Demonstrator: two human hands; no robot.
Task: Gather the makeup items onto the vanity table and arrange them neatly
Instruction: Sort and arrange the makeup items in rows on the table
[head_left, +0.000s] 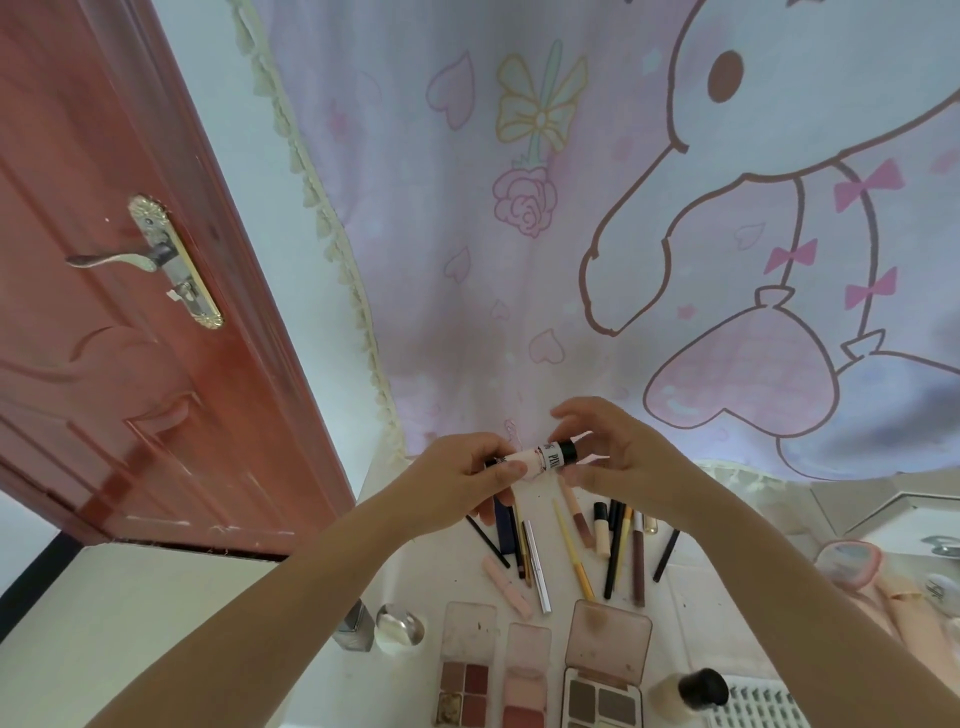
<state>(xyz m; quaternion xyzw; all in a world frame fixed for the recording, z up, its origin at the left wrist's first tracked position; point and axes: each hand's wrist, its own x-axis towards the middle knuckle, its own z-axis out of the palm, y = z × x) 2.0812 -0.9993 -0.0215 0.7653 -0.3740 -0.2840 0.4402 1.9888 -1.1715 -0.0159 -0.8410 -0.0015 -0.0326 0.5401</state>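
Observation:
A small pink-and-white tube (543, 459) with a black cap is held sideways above the back of the white vanity table (685, 613). My left hand (467, 475) grips its left end, and my right hand (618, 457) pinches the black cap end. Below the hands, several pencils, slim tubes and a yellow-handled brush (573, 551) lie side by side on the table. Three open palettes sit in a row at the front: an eyeshadow palette (465, 675), a blush palette (525, 680) and a brown-toned palette (605, 675).
A red door (119, 260) with a metal handle stands at the left. A pink cartoon curtain (571, 208) hangs behind the table. A small glass bottle (357, 626) and clear round object (399, 627) sit at the table's left edge; a black-capped bottle (693, 688) and pink mirror (848, 564) at right.

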